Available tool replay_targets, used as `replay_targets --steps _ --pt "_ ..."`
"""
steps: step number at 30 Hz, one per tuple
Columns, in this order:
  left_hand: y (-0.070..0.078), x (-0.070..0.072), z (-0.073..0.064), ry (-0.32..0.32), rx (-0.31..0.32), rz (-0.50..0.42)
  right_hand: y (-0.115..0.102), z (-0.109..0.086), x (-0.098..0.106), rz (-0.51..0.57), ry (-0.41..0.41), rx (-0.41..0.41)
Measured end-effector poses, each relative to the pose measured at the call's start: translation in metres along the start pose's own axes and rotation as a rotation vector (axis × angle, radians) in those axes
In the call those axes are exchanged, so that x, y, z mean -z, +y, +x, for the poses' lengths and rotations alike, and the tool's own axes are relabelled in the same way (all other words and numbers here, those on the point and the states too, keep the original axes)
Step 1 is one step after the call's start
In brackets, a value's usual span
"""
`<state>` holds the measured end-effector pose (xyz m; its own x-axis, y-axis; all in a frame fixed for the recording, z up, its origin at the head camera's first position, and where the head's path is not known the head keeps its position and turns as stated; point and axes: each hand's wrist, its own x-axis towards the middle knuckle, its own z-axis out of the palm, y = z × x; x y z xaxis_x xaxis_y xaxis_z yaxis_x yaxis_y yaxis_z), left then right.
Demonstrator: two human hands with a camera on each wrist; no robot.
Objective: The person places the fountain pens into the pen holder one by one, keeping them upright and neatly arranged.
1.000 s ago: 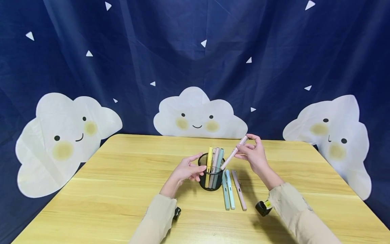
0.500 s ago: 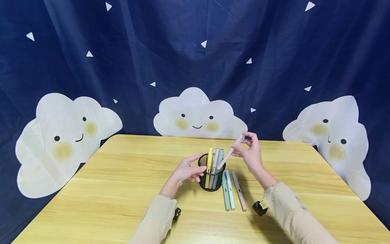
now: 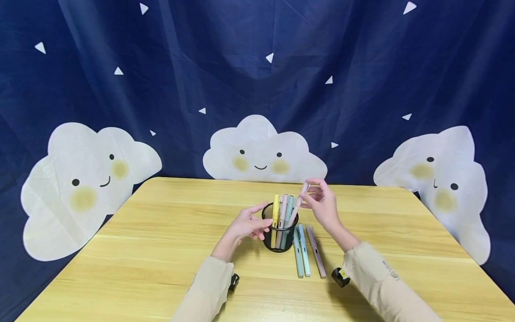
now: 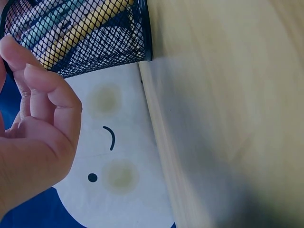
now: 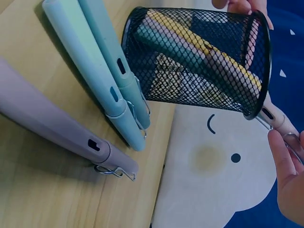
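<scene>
A black mesh pen holder (image 3: 278,239) stands upright on the table with a yellow pen (image 3: 275,210), a pale mauve pen (image 3: 283,209) and a teal pen (image 3: 289,208) leaning inside. My left hand (image 3: 247,223) holds the holder by its rim from the left, thumb at the front and index finger at the back. Above the right side of the rim, my right hand (image 3: 323,203) pinches a pale pink pen (image 3: 297,209) near its clip end. That pen is tilted, its lower end inside the holder. In the right wrist view, thumb and fingers meet at the pen's clip.
Right of the holder lie a teal pen (image 3: 298,255), a light blue pen (image 3: 304,252) and a mauve pen (image 3: 316,252), roughly side by side. The wooden table (image 3: 132,250) ends at a dark blue curtain (image 3: 241,44) with cloud faces.
My right hand has moved left, bringing the pink pen from over the holder's right rim down into it and more upright. The left hand has stayed at the rim.
</scene>
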<state>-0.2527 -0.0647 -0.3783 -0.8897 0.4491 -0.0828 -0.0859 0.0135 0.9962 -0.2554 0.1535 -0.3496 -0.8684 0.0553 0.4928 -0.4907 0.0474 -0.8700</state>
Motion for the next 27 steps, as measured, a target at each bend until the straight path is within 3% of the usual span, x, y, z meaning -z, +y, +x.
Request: replay_targets --steps 6,15,27 --pt "0.0 -0.001 0.0 0.004 0.008 0.001 -0.001 -0.003 -0.004 -0.078 -0.012 -0.034" --pt "-0.002 0.001 0.003 0.006 0.012 0.01 -0.019 -0.009 -0.012 -0.092 -0.027 -0.089" --pt "-0.002 0.0 0.001 0.012 0.003 0.02 0.003 -0.006 -0.009 -0.108 -0.035 -0.062"
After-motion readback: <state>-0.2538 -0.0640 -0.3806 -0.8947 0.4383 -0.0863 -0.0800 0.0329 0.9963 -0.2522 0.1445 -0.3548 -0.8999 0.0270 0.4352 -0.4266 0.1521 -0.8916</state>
